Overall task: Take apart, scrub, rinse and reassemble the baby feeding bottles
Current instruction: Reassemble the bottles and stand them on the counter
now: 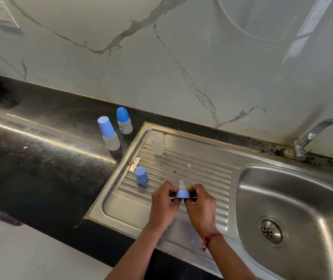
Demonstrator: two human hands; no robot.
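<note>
Fingers point(171, 190) of both hands pinched a blue plastic screw ring point(182, 194) from either side. The left hand point(164, 202) and right hand point(200, 201) were closed narrowly on its rim, over the ridged stainless-steel draining board point(202, 174). A clear silicone teat point(181, 184) stood up through the ring, and the two-sided grip probably served to push it free. The blue plastic cap point(141, 177) and the frosted clear bottle body point(158, 143) stood apart on the board, likely set there for scrubbing. Two capped baby bottles point(110, 134) stood on the black stone counter point(40, 158), not yet opened.
</note>
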